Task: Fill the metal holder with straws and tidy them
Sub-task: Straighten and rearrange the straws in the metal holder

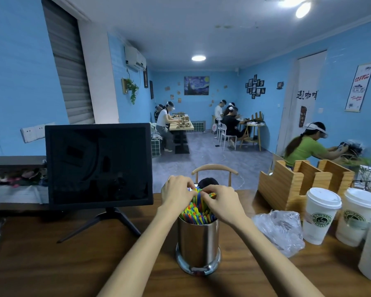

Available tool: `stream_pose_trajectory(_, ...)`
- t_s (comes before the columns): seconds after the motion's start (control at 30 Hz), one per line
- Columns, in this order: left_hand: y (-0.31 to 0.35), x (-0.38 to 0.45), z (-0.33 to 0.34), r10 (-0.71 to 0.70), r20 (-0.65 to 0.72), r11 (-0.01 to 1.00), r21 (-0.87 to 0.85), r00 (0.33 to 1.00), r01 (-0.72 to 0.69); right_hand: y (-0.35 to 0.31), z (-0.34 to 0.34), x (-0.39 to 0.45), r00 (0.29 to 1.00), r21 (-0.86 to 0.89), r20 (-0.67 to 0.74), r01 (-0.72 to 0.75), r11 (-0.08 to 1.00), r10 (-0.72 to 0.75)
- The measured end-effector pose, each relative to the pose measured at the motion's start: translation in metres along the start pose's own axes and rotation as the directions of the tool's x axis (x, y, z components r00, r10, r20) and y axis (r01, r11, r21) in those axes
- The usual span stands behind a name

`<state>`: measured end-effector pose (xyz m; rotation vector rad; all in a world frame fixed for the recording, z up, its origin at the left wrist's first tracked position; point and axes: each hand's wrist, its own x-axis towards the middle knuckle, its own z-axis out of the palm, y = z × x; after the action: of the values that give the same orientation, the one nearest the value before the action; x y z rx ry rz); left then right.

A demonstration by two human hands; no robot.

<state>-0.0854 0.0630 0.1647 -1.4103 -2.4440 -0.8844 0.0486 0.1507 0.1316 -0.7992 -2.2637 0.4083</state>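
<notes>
I see the holder (198,243) upright on the wooden surface (51,264), packed with straws (196,213). My left hand (176,192) and right hand (222,203) meet above it, each grip pinched on the straw tops. A monitor (99,163) stands left; a plastic bag (280,230) and cups (320,215) lie right.

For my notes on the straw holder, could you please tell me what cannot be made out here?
- Head view: the straws' upper ends, covered by the left hand and right hand.
- Their lower lengths, hidden inside the metal holder.
- The cup's logo lettering, too small.
</notes>
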Motion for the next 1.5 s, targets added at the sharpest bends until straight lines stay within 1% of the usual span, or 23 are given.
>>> stream_pose_trajectory(0.13, -0.003, 0.005, -0.013, 0.018, 0.018, 0.986, -0.168, 1.0, -0.015, -0.002, -0.004, 0.001, 1.0, 0.018, 0.028, 0.0, 1.0, -0.001)
stream_pose_trajectory(0.2, -0.002, 0.005, -0.022, 0.021, -0.043, 0.951, -0.308, 0.999, -0.034, -0.002, -0.005, 0.001, 0.999, 0.041, 0.034, 0.002, 0.999, -0.003)
stream_pose_trajectory(0.23, -0.001, 0.005, -0.028, 0.015, -0.099, 0.914, -0.402, 0.995, -0.053, -0.002, -0.005, 0.002, 0.999, 0.065, 0.032, 0.0, 0.998, -0.002)
stream_pose_trajectory(0.27, 0.001, 0.005, -0.035, 0.0, -0.154, 0.857, -0.509, 0.988, -0.079, -0.002, -0.005, 0.002, 1.0, 0.099, 0.027, -0.004, 0.995, 0.001)
stream_pose_trajectory(0.33, 0.006, 0.004, -0.049, -0.032, -0.252, 0.693, -0.703, 0.967, -0.16, -0.003, -0.005, 0.003, 1.0, 0.174, 0.027, -0.012, 0.985, 0.007)
stream_pose_trajectory(0.37, 0.009, 0.004, -0.055, -0.043, -0.296, 0.619, -0.757, 0.954, -0.207, -0.005, -0.005, 0.003, 1.0, 0.202, 0.026, -0.002, 0.979, -0.004)
stream_pose_trajectory(0.43, 0.015, 0.003, -0.063, -0.05, -0.37, 0.529, -0.797, 0.928, -0.29, -0.008, -0.003, 0.005, 0.999, 0.253, 0.017, 0.035, 0.967, -0.04)
stream_pose_trajectory(0.5, 0.018, 0.004, -0.067, -0.06, -0.411, 0.49, -0.806, 0.91, -0.332, -0.01, -0.003, 0.006, 0.999, 0.31, -0.017, 0.054, 0.949, -0.052)
stream_pose_trajectory(0.57, 0.016, 0.005, -0.065, -0.091, -0.422, 0.466, -0.818, 0.902, -0.336, -0.01, -0.004, 0.007, 0.999, 0.335, -0.034, 0.05, 0.941, -0.041)
stream_pose_trajectory(0.67, 0.009, 0.005, -0.058, -0.14, -0.407, 0.446, -0.84, 0.903, -0.309, -0.009, -0.007, 0.005, 0.998, 0.289, 0.028, 0.045, 0.956, -0.055)
stream_pose_trajectory(0.7, 0.007, 0.004, -0.054, -0.136, -0.395, 0.455, -0.839, 0.908, -0.297, -0.009, -0.008, 0.003, 0.996, 0.268, 0.05, 0.052, 0.962, -0.067)
stream_pose_trajectory(0.77, 0.004, 0.005, -0.044, -0.093, -0.354, 0.509, -0.82, 0.931, -0.261, -0.009, -0.007, 0.002, 0.994, 0.23, 0.054, 0.081, 0.97, -0.096)
stream_pose_trajectory(0.87, 0.001, 0.003, -0.025, -0.008, -0.195, 0.594, -0.79, 0.981, -0.152, -0.005, -0.003, 0.005, 0.994, 0.162, 0.05, 0.089, 0.983, -0.098)
stream_pose_trajectory(0.93, -0.001, 0.0, -0.014, 0.033, -0.083, 0.7, -0.71, 0.996, -0.082, -0.002, -0.002, 0.005, 0.996, 0.176, 0.055, 0.06, 0.982, -0.071)
stream_pose_trajectory(1.0, -0.004, -0.005, -0.005, 0.085, -0.006, 0.803, -0.592, 0.996, -0.072, 0.0, -0.002, 0.005, 0.997, 0.162, 0.048, 0.048, 0.986, -0.056)
stream_pose_trajectory(1.03, -0.006, -0.006, -0.003, 0.104, 0.015, 0.833, -0.547, 0.994, -0.079, 0.001, -0.001, 0.004, 0.997, 0.146, 0.048, 0.046, 0.988, -0.053)
stream_pose_trajectory(1.1, -0.012, -0.005, -0.002, 0.096, 0.035, 0.88, -0.471, 0.995, -0.068, 0.003, 0.001, 0.002, 0.998, 0.122, 0.052, 0.034, 0.992, -0.04)
stream_pose_trajectory(1.2, -0.027, -0.002, -0.009, 0.004, 0.077, 0.964, -0.266, 0.997, 0.017, 0.006, 0.003, 0.0, 0.999, 0.11, 0.045, 0.017, 0.994, -0.022)
stream_pose_trajectory(1.3, -0.035, -0.006, -0.012, -0.021, 0.163, 0.988, -0.148, 0.986, 0.046, 0.008, 0.006, -0.001, 0.997, 0.091, 0.065, 0.046, 0.995, -0.052)
stream_pose_trajectory(1.4, -0.03, -0.01, -0.013, -0.032, 0.131, 0.994, -0.097, 0.991, 0.045, 0.01, 0.009, 0.0, 0.996, 0.052, 0.045, 0.075, 0.996, -0.078)
stream_pose_trajectory(1.5, -0.02, -0.011, -0.013, -0.011, 0.108, 1.0, -0.02, 0.994, 0.013, 0.01, 0.01, 0.004, 0.995, -0.047, 0.014, 0.096, 0.994, -0.095)
